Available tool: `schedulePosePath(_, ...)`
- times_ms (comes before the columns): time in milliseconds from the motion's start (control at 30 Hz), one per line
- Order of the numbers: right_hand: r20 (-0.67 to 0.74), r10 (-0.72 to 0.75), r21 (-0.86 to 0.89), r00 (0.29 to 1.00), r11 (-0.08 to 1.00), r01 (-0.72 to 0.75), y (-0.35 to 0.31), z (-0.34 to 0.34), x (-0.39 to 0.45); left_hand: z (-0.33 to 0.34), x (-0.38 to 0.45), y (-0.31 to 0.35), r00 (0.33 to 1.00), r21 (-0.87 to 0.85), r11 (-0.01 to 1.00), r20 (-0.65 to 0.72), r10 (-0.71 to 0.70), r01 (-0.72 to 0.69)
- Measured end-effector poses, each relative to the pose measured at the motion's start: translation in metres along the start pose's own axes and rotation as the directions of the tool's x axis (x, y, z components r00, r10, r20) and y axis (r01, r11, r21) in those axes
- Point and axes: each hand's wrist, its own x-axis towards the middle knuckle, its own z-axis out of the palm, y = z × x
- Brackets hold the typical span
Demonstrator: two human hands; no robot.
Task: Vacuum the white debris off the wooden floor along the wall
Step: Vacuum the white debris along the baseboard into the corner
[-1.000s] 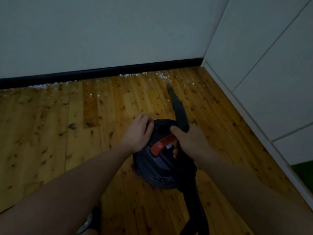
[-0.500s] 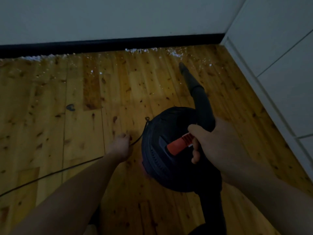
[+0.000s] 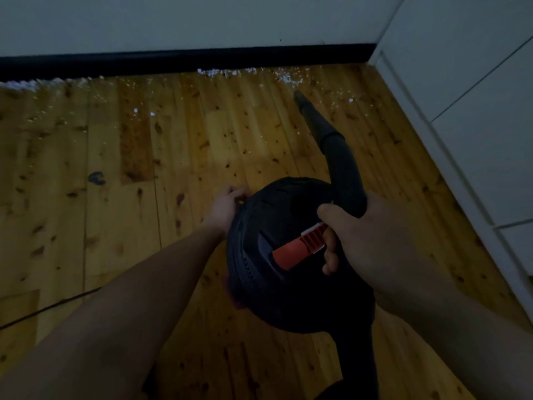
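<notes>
Left hand [image 3: 227, 202] has come off the top of the vacuum [image 3: 291, 255] and now pinches something small beside it, probably the cord [image 3: 49, 308], while the right hand [image 3: 366, 238] grips the handle, nozzle [image 3: 310, 111] nearly at the white debris [image 3: 288, 79] along the wall [image 3: 202, 21].

The vacuum [image 3: 288, 255] was black with an orange-red switch [image 3: 300, 248] on top. The wooden floor [image 3: 115, 226] was honey-yellow, dotted with dark knots. White debris [image 3: 225, 72] speckled it below a black skirting board [image 3: 173, 63] and pale grey wall [image 3: 173, 21].
</notes>
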Motion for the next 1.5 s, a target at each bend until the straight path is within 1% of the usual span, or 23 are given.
schedulePosePath(133, -0.016, -0.016, -0.001, 1.000, 1.000, 0.016, 0.000, 0.002, 0.002, -0.013, -0.008, -0.007, 0.997, 0.177, 0.984, -0.075, 0.013, 0.000)
schedulePosePath(233, -0.020, -0.012, -0.027, 1.000, 1.000, 0.011, 0.000, 0.004, 0.003, -0.036, -0.017, -0.011, 0.989, 0.264, 0.961, -0.139, -0.042, 0.077)
schedulePosePath(400, -0.034, -0.026, -0.074, 0.999, 0.997, 0.024, -0.005, 0.006, 0.001, -0.091, -0.042, -0.004, 0.991, 0.426, 0.900, -0.124, -0.039, 0.089)
schedulePosePath(467, -0.036, -0.021, -0.087, 0.999, 0.996, 0.018, -0.006, 0.005, 0.000, -0.116, -0.053, 0.001, 0.994, 0.502, 0.863, -0.113, -0.005, 0.061)
schedulePosePath(533, -0.034, -0.013, -0.080, 0.999, 0.997, 0.010, -0.006, 0.006, 0.000, -0.138, -0.063, 0.010, 0.995, 0.532, 0.846, -0.095, 0.010, 0.042)
schedulePosePath(633, -0.024, 0.002, -0.077, 1.000, 0.997, -0.004, -0.004, 0.007, 0.003, -0.164, -0.077, 0.029, 0.998, 0.595, 0.803, -0.067, 0.005, 0.036)
schedulePosePath(700, -0.021, 0.013, -0.055, 1.000, 0.998, -0.014, -0.006, 0.007, 0.000, -0.177, -0.088, 0.047, 0.998, 0.637, 0.769, -0.016, -0.055, 0.053)
schedulePosePath(767, -0.026, 0.025, -0.037, 0.999, 0.999, -0.026, -0.008, 0.007, -0.003, -0.189, -0.098, 0.069, 0.982, 0.677, 0.734, 0.090, -0.167, 0.063)
schedulePosePath(833, -0.025, 0.030, -0.024, 0.999, 0.999, -0.031, -0.009, 0.006, -0.006, -0.201, -0.106, 0.090, 0.940, 0.655, 0.751, 0.203, -0.273, 0.077)
schedulePosePath(867, -0.022, 0.031, -0.021, 0.999, 0.999, -0.032, -0.010, 0.005, -0.007, -0.206, -0.110, 0.100, 0.921, 0.622, 0.779, 0.255, -0.294, 0.076)
schedulePosePath(967, -0.013, 0.036, -0.008, 0.999, 0.999, -0.036, -0.012, 0.002, -0.012, -0.227, -0.125, 0.130, 0.862, 0.452, 0.887, 0.406, -0.304, 0.100)
schedulePosePath(1067, -0.003, 0.036, 0.027, 0.999, 0.999, -0.036, -0.013, -0.002, -0.017, -0.243, -0.144, 0.154, 0.758, 0.366, 0.919, 0.556, -0.342, 0.146)
schedulePosePath(1133, 0.015, 0.043, 0.061, 0.999, 0.997, -0.044, -0.014, -0.003, -0.021, -0.250, -0.157, 0.166, 0.719, 0.252, 0.950, 0.624, -0.306, 0.185)
schedulePosePath(1200, 0.045, 0.047, 0.113, 0.998, 0.992, -0.052, -0.017, 0.000, -0.026, -0.250, -0.164, 0.176, 0.707, 0.091, 0.978, 0.679, -0.198, 0.186)
schedulePosePath(1267, 0.074, 0.040, 0.166, 0.996, 0.985, -0.052, -0.022, 0.007, -0.031, -0.240, -0.170, 0.187, 0.717, 0.001, 0.989, 0.689, -0.109, 0.150)
schedulePosePath(1300, 0.088, 0.035, 0.196, 0.996, 0.979, -0.051, -0.024, 0.011, -0.034, -0.230, -0.171, 0.194, 0.736, 0.001, 0.992, 0.670, -0.096, 0.129)
schedulePosePath(1333, 0.103, 0.030, 0.227, 0.994, 0.972, -0.053, -0.026, 0.014, -0.036, -0.219, -0.173, 0.203, 0.770, 0.025, 0.996, 0.633, -0.084, 0.088)
schedulePosePath(1400, 0.131, 0.036, 0.272, 0.991, 0.960, -0.071, -0.029, 0.020, -0.039, -0.193, -0.176, 0.221, 0.838, 0.145, 0.987, 0.545, -0.018, -0.073)
schedulePosePath(1433, 0.141, 0.042, 0.285, 0.989, 0.955, -0.081, -0.031, 0.022, -0.040, -0.181, -0.178, 0.230, 0.846, 0.223, 0.959, 0.532, 0.031, -0.175)
schedulePosePath(1500, 0.154, 0.038, 0.321, 0.987, 0.943, -0.086, -0.034, 0.022, -0.042, -0.157, -0.182, 0.241, 0.827, 0.358, 0.861, 0.551, 0.117, -0.360)
